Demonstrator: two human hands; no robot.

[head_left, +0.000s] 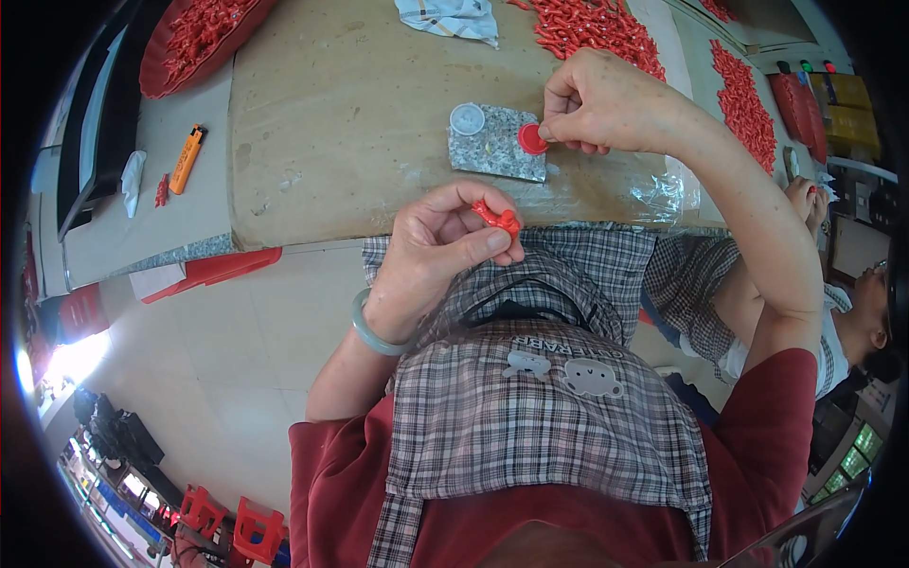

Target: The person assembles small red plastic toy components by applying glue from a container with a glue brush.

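Note:
Between the thumb and fingers of my left hand [453, 232] is a small, glossy red figure [496, 219], held just off the table's near edge. A speckled grey stone slab [495, 150] lies on the table beyond it. On the slab's left sits a round cap with a whitish filling [467, 119]; on its right is a red round cap [531, 140]. My right hand [592, 109] reaches down to the red cap, thumb and forefinger pinched together at its rim. Whatever those fingertips hold, if anything, is too small to make out.
Many red pieces [598, 33] are heaped at the back right, with another row [743, 104] farther right. A red bowl [194, 57] of them stands far left. Nearby lie an orange lighter [187, 159] and a checked cloth [449, 17]. Another person [852, 312] sits at right.

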